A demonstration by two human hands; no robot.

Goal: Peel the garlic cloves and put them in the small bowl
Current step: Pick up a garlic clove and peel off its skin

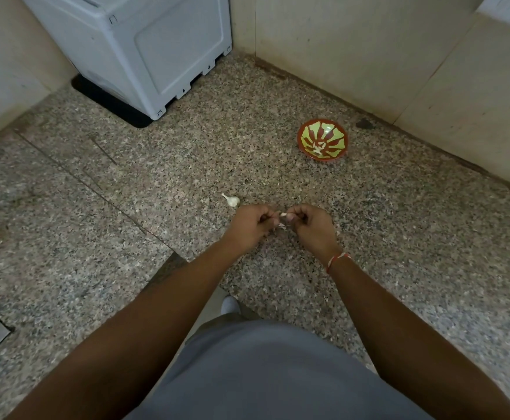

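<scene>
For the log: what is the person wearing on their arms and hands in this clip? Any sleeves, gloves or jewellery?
Both forearms are bare, with no sleeves reaching into view and no gloves. The left hand shows no rings or bands. Behind the right hand, the wrist carries a thin red and white thread bracelet. No watch is visible.

The speckled counter (384, 225) lies bare from the right hand (310, 227) to the small bowl (322, 140) at far right. Just beyond the left hand (252, 224) lies a garlic piece (232, 200). A grey appliance (144, 50) blocks the far left corner; walls (369, 50) close the far side behind the bowl.
</scene>
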